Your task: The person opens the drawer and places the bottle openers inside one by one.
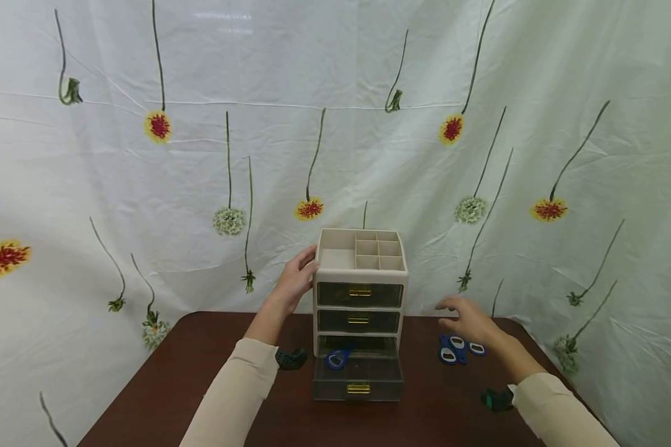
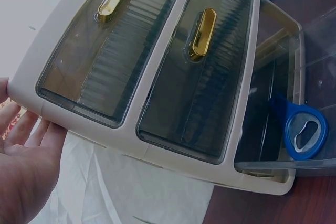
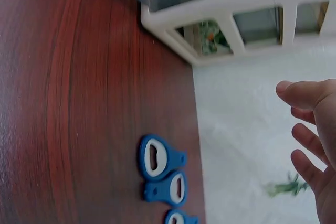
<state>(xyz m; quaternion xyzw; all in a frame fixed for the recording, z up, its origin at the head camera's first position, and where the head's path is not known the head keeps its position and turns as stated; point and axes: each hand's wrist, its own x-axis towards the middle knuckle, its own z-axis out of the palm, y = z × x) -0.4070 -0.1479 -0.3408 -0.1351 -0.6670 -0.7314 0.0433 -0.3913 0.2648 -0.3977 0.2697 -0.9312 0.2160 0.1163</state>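
A cream drawer organizer (image 1: 360,274) with smoky see-through drawers and gold handles stands upright on the table. Its bottom drawer (image 1: 358,388) is pulled out, while the upper two are closed. In that drawer lies a blue bottle opener (image 2: 306,132) with a metal insert. My left hand (image 1: 297,279) rests against the organizer's upper left side, fingers along the wall. My right hand (image 1: 470,321) hovers in the air right of the organizer, fingers loosely bent and holding nothing. Below it on the table are several blue bottle openers (image 3: 155,157), close together.
The dark reddish-brown table (image 1: 218,379) has its back edge against a white flower-printed cloth (image 1: 335,155). An open tray top (image 1: 338,257) with small compartments forms the organizer's upper face. The pulled-out drawer juts toward the table's front.
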